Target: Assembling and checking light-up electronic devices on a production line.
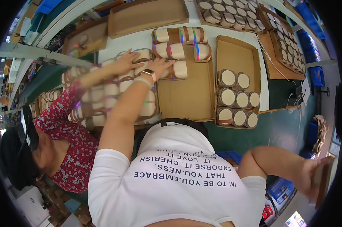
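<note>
Now, at near right, the right hand (309, 174) is against a flat brown board (324, 181), perhaps gripping it; the picture's blurred rim doesn't let me tell how its fingers sit. Farther in, a cardboard tray (186, 99) bears cream jars (181, 69) lying sideways toward its far end. The left hand (160, 69), fingers spread, lies over jars at that tray's left edge. Just left is a co-worker's hand (127, 62). At far right, upright jars (240, 20) fill another tray.

ok so you've got eight upright jars (241, 99) in that one long tray (235, 55), one smartwatch (149, 72), one co-worker (74, 151); the left pile (110, 90) is too blurry to count.
</note>
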{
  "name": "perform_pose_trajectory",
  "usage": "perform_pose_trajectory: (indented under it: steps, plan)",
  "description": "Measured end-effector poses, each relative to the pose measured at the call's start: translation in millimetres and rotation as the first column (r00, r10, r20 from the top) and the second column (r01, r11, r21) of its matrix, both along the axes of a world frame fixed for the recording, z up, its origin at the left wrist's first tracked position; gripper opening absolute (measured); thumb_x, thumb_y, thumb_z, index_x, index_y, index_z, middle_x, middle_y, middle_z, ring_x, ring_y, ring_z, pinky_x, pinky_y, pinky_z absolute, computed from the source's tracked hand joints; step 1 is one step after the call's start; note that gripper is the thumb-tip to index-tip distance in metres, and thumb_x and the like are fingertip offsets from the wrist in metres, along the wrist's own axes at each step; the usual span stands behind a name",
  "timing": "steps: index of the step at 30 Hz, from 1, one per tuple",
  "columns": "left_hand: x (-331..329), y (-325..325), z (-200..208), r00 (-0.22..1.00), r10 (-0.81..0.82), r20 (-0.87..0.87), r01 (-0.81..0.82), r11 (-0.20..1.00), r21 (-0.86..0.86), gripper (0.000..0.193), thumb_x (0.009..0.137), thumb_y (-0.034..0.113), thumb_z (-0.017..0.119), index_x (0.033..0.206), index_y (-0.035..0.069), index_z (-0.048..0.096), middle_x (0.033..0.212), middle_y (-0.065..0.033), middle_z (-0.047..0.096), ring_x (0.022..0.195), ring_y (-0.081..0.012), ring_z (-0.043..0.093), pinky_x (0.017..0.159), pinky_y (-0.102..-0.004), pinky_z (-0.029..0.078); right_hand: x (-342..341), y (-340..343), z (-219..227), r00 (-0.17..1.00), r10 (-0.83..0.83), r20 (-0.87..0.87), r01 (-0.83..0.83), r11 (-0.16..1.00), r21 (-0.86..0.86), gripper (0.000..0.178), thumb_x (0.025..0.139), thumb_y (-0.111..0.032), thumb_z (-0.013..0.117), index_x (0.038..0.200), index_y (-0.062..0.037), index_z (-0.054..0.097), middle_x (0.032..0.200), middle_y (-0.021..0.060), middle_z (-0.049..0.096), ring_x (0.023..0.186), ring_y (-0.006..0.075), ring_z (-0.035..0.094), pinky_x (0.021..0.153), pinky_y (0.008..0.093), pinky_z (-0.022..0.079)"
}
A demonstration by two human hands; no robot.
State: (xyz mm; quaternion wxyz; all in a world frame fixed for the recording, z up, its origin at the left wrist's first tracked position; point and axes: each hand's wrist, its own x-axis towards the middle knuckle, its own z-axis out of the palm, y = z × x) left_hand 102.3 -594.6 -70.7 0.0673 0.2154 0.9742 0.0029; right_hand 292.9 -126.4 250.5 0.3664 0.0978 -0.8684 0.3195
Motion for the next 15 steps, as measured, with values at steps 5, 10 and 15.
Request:
perform_pose_trajectory:
  steps: [5, 10, 15]
  plan:
    - [11, 1, -15, 0.979, 0.025, -0.200, -0.022, 1.000, 0.017, 0.048, 0.083, 0.010, 0.045, 0.129, 0.022, 0.042, 0.104, -0.0090, 0.053, 0.095, -0.0280, 0.053, 0.077, -0.0407, 0.046, -19, 8, -4, 0.798, 0.208, -0.566, -0.285, 0.957, -0.051, 0.048, 0.085, -0.041, 0.052, 0.112, -0.0010, 0.052, 0.117, 0.0139, 0.051, 0.111, 0.0253, 0.050, 0.090, 0.0486, 0.042]
    - [21, -2, -18, 0.969, 0.089, -0.230, -0.083, 0.996, 0.037, 0.037, 0.083, 0.014, 0.045, 0.119, 0.018, 0.049, 0.099, -0.0079, 0.053, 0.092, -0.0262, 0.054, 0.074, -0.0396, 0.047, -33, 3, -4, 0.294, 0.263, -0.919, -0.516, 0.853, 0.079, 0.042, 0.086, -0.040, 0.052, 0.104, -0.0025, 0.056, 0.110, 0.0139, 0.056, 0.110, 0.0236, 0.051, 0.089, 0.0488, 0.043]
    - [19, -4, -20, 0.952, -0.074, -0.298, 0.078, 0.997, 0.001, 0.034, 0.084, 0.013, 0.043, 0.117, 0.016, 0.049, 0.102, -0.0076, 0.054, 0.097, -0.0269, 0.054, 0.072, -0.0388, 0.048, -46, -10, -6, 0.598, -0.110, -0.794, -0.633, 0.543, -0.552, 0.056, 0.083, -0.045, 0.052, 0.123, -0.0079, 0.042, 0.125, 0.0148, 0.043, 0.123, 0.0356, 0.033, 0.099, 0.0619, 0.023]
